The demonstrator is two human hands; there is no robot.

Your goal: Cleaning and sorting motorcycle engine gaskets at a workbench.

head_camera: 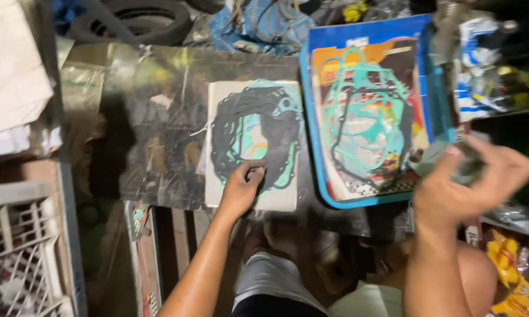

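My left hand (241,189) rests on the lower part of a white card (217,147) that carries black and teal gaskets (258,132); its fingertips pinch a black gasket ring. My right hand (472,185) is raised at the right, blurred, curled around a greyish crumpled piece (431,157) that I cannot identify. Beside it lies a blue tray (316,88) holding another printed card with teal gaskets (364,111).
A dark worn board (147,117) lies under the white card. A white plastic crate (18,252) stands at the lower left, a tyre (141,23) at the back. Cluttered packets (487,64) fill shelves on the right. Yellow packets (511,276) sit at the lower right.
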